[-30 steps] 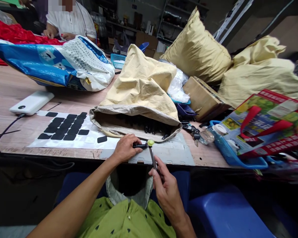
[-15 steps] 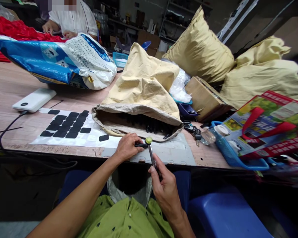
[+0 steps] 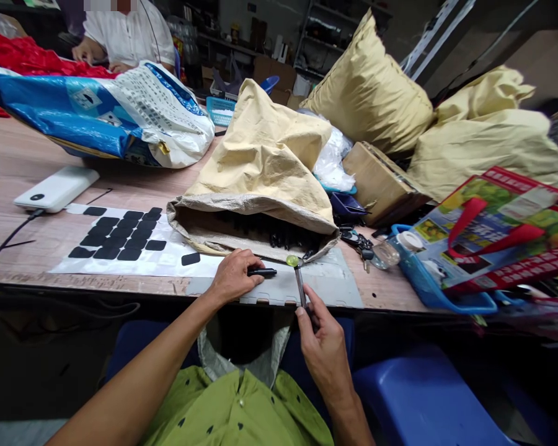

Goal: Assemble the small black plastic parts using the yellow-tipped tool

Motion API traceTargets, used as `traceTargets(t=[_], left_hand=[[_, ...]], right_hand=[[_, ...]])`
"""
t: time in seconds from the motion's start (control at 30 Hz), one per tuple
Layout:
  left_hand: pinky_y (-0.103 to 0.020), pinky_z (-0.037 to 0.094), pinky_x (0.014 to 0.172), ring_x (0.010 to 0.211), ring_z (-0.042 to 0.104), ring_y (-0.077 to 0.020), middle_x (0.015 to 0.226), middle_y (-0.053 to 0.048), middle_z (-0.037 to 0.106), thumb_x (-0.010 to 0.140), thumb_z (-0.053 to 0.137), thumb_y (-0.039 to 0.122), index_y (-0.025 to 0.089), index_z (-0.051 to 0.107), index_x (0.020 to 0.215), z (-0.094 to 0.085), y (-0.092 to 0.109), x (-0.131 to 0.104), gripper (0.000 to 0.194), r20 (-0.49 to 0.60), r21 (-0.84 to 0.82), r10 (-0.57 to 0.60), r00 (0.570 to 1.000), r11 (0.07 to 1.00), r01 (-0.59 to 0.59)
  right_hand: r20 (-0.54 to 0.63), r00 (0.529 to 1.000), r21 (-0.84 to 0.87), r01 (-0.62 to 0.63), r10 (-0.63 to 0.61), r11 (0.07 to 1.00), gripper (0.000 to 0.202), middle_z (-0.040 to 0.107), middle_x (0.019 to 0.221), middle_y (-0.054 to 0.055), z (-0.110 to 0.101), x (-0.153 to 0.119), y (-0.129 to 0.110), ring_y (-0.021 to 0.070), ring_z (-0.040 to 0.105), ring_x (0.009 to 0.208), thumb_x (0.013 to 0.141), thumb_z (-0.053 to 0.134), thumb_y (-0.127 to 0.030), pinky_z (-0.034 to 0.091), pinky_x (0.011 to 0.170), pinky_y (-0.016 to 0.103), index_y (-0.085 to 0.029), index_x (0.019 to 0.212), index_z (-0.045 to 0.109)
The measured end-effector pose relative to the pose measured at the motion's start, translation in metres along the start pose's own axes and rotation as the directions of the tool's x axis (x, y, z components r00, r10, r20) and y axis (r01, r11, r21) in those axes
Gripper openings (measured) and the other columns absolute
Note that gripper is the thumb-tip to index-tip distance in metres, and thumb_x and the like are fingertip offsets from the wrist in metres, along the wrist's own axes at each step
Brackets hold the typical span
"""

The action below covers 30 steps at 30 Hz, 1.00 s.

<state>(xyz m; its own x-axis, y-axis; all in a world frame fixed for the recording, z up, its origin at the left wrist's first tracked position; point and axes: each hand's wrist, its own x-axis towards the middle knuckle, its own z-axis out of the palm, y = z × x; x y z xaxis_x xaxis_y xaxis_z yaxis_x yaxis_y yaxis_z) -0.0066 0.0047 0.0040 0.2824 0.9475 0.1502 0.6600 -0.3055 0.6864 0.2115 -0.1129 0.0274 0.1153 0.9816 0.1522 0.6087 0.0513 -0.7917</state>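
My left hand (image 3: 236, 274) is closed, gripping a short black rod-shaped piece (image 3: 264, 272), pen-like, that sticks out to the right past the fingertips. Fingers of my right hand (image 3: 320, 328) wrap round the lower end of a small hammer (image 3: 300, 285), which has a metal shaft and a round yellow-green face. The hammer's head is to the right of the black piece, apart from it. Both hands are over a grey board (image 3: 348, 288) at the table's front edge. Just behind them a beige cloth sack (image 3: 265, 148) lies with its mouth facing me, several black pieces (image 3: 283, 236) inside.
On the left, black stickers (image 3: 121, 238) cover a white sheet, beside a white power bank (image 3: 58, 189). A blue-and-white bag (image 3: 121, 118) lies behind. To the right are keys (image 3: 366, 254), a blue basket (image 3: 418, 279) and a printed bag (image 3: 497, 235). Another person (image 3: 125, 37) sits across the table.
My right hand has drawn the hammer right, away from the black piece, which its head was over or touching before. My left hand keeps its hold. The view has shifted slightly.
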Motion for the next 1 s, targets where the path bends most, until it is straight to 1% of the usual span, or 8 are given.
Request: traceTargets(t=[0.2,0.4,0.53,0.67,0.77,0.83,0.9,1.0], left_hand=[[-0.034,0.045,0.083,0.093,0.060,-0.0225,0.091,-0.002,0.070,0.080,0.072,0.027,0.025,0.077,0.096,-0.001,-0.003,-0.001,0.016,-0.003,-0.045,0.018,1.000,0.999,-0.018],[-0.035,0.043,0.087,0.097,0.059,-0.0224,0.096,-0.002,0.071,0.090,0.063,0.030,0.026,0.076,0.099,-0.003,-0.002,-0.002,0.017,0.009,-0.041,0.042,0.999,0.998,-0.041],[-0.035,0.042,0.088,0.097,0.059,-0.0222,0.095,-0.002,0.070,0.093,0.059,0.031,0.026,0.076,0.098,-0.002,-0.003,-0.002,0.018,0.013,-0.024,0.063,0.998,0.998,-0.062],[-0.036,0.041,0.089,0.096,0.058,-0.0220,0.095,-0.002,0.070,0.097,0.055,0.033,0.025,0.076,0.098,0.000,-0.006,-0.002,0.022,0.009,-0.016,0.077,0.997,0.997,-0.077],[-0.035,0.041,0.089,0.096,0.058,-0.0218,0.094,-0.002,0.070,0.098,0.054,0.034,0.025,0.076,0.096,0.001,-0.007,-0.001,0.024,0.007,-0.007,0.086,0.996,0.996,-0.086],[-0.035,0.041,0.088,0.095,0.058,-0.0217,0.095,-0.002,0.070,0.099,0.053,0.035,0.025,0.076,0.096,0.001,-0.007,-0.002,0.025,0.003,0.001,0.084,0.996,0.996,-0.084],[-0.035,0.041,0.087,0.095,0.058,-0.0215,0.095,-0.002,0.070,0.100,0.051,0.035,0.025,0.075,0.095,0.000,-0.006,-0.003,0.027,0.001,0.004,0.084,0.996,0.996,-0.084],[-0.035,0.039,0.086,0.094,0.057,-0.0211,0.096,-0.002,0.069,0.101,0.049,0.036,0.024,0.074,0.095,0.000,-0.004,-0.004,0.029,0.005,0.000,0.090,0.996,0.996,-0.090]], right_hand=[[-0.060,0.996,-0.242,-0.085,0.072,0.967,0.049,0.070,0.129,0.010,-0.013,-0.003,0.027,0.0223,0.070,0.101,0.094,0.052,-0.037,0.058,0.087,0.033,-0.021,0.139,0.064],[-0.124,0.989,-0.306,-0.118,0.083,0.945,0.049,0.072,0.123,0.009,-0.021,-0.001,0.043,0.0190,0.069,0.085,0.094,0.048,-0.036,0.056,0.079,0.030,-0.023,0.138,0.064],[-0.187,0.980,-0.347,-0.129,0.066,0.929,0.050,0.072,0.122,0.011,-0.030,0.011,0.056,0.0229,0.068,0.097,0.094,0.047,-0.039,0.054,0.086,0.034,-0.020,0.136,0.066],[-0.215,0.971,-0.381,-0.178,0.100,0.907,0.051,0.073,0.120,0.010,-0.035,0.019,0.059,0.0250,0.069,0.098,0.092,0.047,-0.041,0.052,0.085,0.035,-0.022,0.135,0.067],[-0.226,0.961,-0.421,-0.246,0.162,0.873,0.051,0.077,0.103,0.009,-0.035,0.019,0.056,0.0249,0.070,0.082,0.092,0.048,-0.044,0.052,0.074,0.034,-0.026,0.135,0.067],[-0.229,0.949,-0.428,-0.298,0.217,0.853,0.053,0.076,0.083,0.007,-0.034,0.017,0.055,0.0230,0.066,0.062,0.092,0.049,-0.047,0.049,0.063,0.032,-0.026,0.136,0.067],[-0.227,0.946,-0.415,-0.311,0.233,0.855,0.054,0.073,0.069,0.005,-0.034,0.016,0.057,0.0215,0.060,0.051,0.092,0.048,-0.049,0.046,0.059,0.031,-0.026,0.138,0.066],[-0.225,0.953,-0.390,-0.280,0.204,0.877,0.054,0.073,0.067,0.004,-0.034,0.015,0.059,0.0202,0.059,0.050,0.092,0.048,-0.049,0.045,0.058,0.030,-0.026,0.138,0.066]])
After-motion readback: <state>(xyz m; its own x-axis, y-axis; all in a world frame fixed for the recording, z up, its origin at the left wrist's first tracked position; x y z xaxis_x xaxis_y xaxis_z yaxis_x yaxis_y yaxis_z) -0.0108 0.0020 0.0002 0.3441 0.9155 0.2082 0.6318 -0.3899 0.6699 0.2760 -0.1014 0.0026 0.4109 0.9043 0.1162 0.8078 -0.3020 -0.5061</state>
